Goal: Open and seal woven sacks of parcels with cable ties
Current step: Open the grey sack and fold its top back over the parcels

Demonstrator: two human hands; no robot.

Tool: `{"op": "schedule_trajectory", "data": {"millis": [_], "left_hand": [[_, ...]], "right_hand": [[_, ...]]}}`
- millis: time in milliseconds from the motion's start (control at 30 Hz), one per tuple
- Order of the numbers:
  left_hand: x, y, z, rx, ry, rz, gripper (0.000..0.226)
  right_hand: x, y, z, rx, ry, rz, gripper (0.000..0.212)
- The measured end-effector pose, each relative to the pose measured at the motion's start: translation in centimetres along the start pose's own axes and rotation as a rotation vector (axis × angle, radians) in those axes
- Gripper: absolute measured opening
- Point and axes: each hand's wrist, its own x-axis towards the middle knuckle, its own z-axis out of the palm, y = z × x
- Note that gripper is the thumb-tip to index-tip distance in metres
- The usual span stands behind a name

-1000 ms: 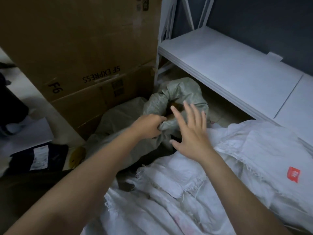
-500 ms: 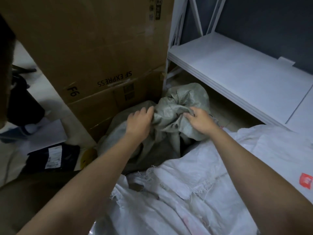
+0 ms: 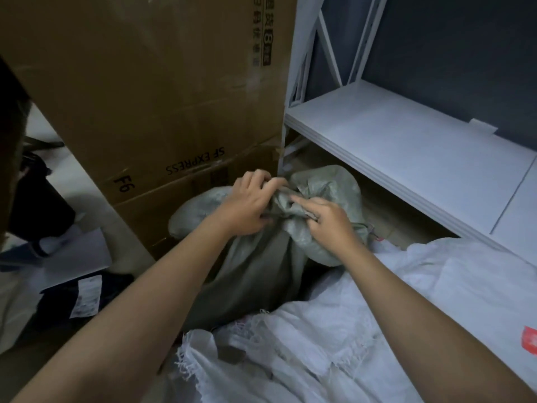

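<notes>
Both hands gripped the bunched neck of the grey sack (image 3: 261, 266): left hand (image 3: 247, 207) and right hand (image 3: 328, 219) curled around its fabric. The sack sat just before the box (image 3: 151, 91).

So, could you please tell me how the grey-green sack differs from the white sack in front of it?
The grey-green sack is dull and darker; the white sack is bright, with a red mark at one side. The left hand and right hand grip the grey-green sack's bunched neck, while the white sack lies untouched. The white sack's edge is frayed; no fraying shows on the grey-green one. Both look crumpled and woven.
</notes>
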Motion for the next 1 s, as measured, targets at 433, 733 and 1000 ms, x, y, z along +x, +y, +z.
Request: {"op": "schedule_trajectory", "data": {"millis": [433, 733, 1000], "left_hand": [[1.8, 1.5, 2.0, 0.178, -0.011, 0.088, 0.034], [-1.3, 0.8, 3.6, -0.197, -0.292, -0.167, 0.079], [-2.5, 1.3, 6.2, 0.220, 0.205, 0.212, 0.030]], "right_hand": [[-1.2, -0.9, -1.0, 0.451, -0.244, 0.353, 0.069], [-1.0, -0.6, 2.6, -0.283, -0.141, -0.262, 0.025], [-3.0, 0.0, 2.7, 0.377, -0.315, 0.345, 0.077]]}}
